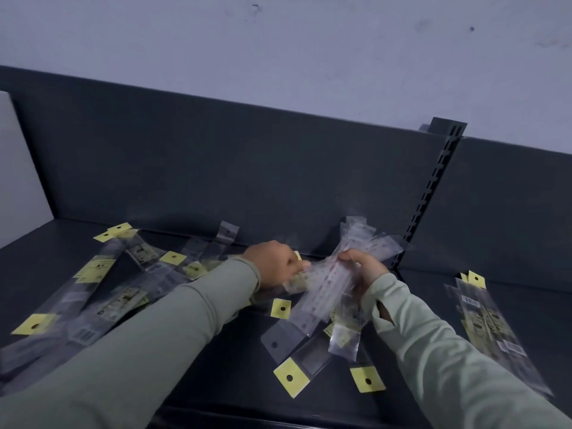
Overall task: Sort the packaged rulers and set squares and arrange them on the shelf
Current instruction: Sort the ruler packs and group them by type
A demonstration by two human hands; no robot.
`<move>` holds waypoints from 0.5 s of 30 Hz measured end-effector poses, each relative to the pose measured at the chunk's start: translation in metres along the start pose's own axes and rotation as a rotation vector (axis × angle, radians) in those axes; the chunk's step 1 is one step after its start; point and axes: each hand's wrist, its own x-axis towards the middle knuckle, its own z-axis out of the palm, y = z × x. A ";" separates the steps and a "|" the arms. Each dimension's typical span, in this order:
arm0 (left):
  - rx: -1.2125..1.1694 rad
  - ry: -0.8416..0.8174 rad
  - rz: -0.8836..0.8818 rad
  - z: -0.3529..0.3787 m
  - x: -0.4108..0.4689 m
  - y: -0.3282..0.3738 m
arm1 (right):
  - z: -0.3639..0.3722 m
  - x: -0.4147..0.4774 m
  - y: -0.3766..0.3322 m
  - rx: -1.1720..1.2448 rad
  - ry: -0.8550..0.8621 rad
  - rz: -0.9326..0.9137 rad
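- Counting by groups, clear packets lie in three places on the shelf (216, 382): a left heap (102, 283), a loose scatter (309, 354) under the hands, and a right stack (483, 320).
- A fourth lot, the bundle (328, 283), is held above the shelf's middle, tilted from lower left up to the upper right.
- The number of packets in each group cannot be told, because they overlap and blur.
- Nine yellow tabs (291, 377) can be made out: four in the left heap, three in the scatter and two on top of the right stack.
- Every packet that reads clearly is a long strip, and rulers cannot be told from set squares.
- There are two hands, both in pale green sleeves (154, 335).
- The right hand (365, 270) grips the bundle at its middle, fingers curled over the top.
- The left hand (275, 264) has its fingers curled, with thumb and fingertips pinching the bundle's left edge; blur hides which packet it pinches.
- The hands are close together, with only the bundle between them.
- One back panel (247, 165) stands behind the shelf.
- One slotted post (433, 187) rises just beyond the bundle's upper end.
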 end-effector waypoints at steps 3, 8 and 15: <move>0.048 0.029 -0.179 -0.003 0.006 -0.016 | 0.001 -0.004 0.001 0.005 -0.019 0.020; 0.253 -0.082 -0.463 -0.009 0.001 -0.045 | 0.007 -0.007 0.009 -0.040 -0.027 0.050; -0.196 0.109 -0.346 -0.014 -0.003 -0.037 | 0.009 0.003 0.016 -0.060 -0.028 0.079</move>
